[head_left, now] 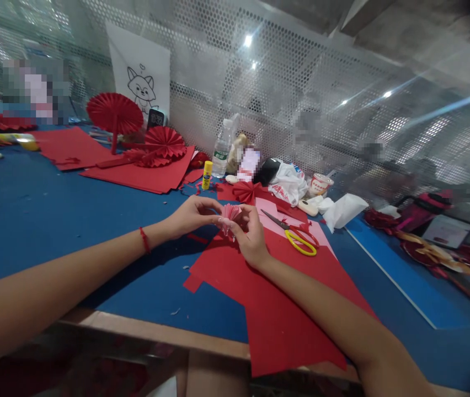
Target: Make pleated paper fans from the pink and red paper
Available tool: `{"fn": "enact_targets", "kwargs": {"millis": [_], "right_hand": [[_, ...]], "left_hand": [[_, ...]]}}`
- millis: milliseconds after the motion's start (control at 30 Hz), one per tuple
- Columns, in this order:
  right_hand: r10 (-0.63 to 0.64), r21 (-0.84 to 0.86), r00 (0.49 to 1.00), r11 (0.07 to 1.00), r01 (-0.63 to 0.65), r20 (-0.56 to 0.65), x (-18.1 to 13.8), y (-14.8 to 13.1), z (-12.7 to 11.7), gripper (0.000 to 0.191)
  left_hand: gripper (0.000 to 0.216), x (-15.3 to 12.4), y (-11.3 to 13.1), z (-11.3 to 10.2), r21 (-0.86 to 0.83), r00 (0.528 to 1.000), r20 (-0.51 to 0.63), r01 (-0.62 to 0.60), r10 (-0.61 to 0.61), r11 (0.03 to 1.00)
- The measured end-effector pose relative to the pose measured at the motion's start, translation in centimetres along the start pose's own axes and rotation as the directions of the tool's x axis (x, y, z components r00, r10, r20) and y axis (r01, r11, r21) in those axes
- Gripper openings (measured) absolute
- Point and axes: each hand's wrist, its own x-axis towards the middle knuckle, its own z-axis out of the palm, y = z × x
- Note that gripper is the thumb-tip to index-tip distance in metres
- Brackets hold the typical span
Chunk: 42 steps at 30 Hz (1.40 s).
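Observation:
Between both hands is a small piece of pleated pink paper [230,212], its folds fanned out at the top. My left hand [196,216] pinches it from the left with thumb and fingers. From the other side my right hand [251,237] grips it, the thumb across its lower front. Part of the paper is hidden behind the fingers. Red paper sheets [297,303] lie under my right forearm. Just right of my right hand, scissors [299,241] with red and yellow handles rest on pink and red paper.
A yellow glue stick [207,175] and a water bottle [221,149] stand behind my hands. Red paper fans [115,113] and red sheets [144,171] are at the back left. A white plastic bag [288,184], a paper cup [320,185] and a blue board [400,275] are rightward.

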Motion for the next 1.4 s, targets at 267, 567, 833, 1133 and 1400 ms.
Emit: {"fn": "enact_targets", "kwargs": {"millis": [267, 567, 833, 1133, 1400], "right_hand": [[0.038, 0.053, 0.999, 0.998, -0.039, 0.024, 0.0, 0.4, -0.2, 0.027], [0.053, 0.086, 0.998, 0.995, -0.057, 0.045, 0.0, 0.5, -0.4, 0.031], [0.036, 0.104, 0.998, 0.994, -0.041, 0.052, -0.1, 0.0, -0.2, 0.030], [0.139, 0.171, 0.981, 0.979, -0.114, -0.139, 0.7, 0.5, -0.4, 0.027], [0.208, 0.213, 0.962, 0.962, -0.170, -0.174, 0.8, 0.2, -0.5, 0.035]], "left_hand": [[0.031, 0.0, 0.2, 0.0, 0.031, 0.999, 0.000, -0.044, 0.044, 0.999], [0.032, 0.1, 0.2, 0.1, 0.192, 0.987, -0.013, -0.156, 0.162, 0.969], [0.022, -0.6, 0.3, 0.3, 0.383, 0.952, 0.066, -0.302, 0.300, 0.873], [0.034, -0.8, 0.2, 0.8, 0.401, 0.966, 0.103, -0.258, 0.237, 0.879], [0.026, -1.3, 0.3, 0.6, 0.590, 0.867, 0.028, -0.416, 0.497, 0.692]]}}
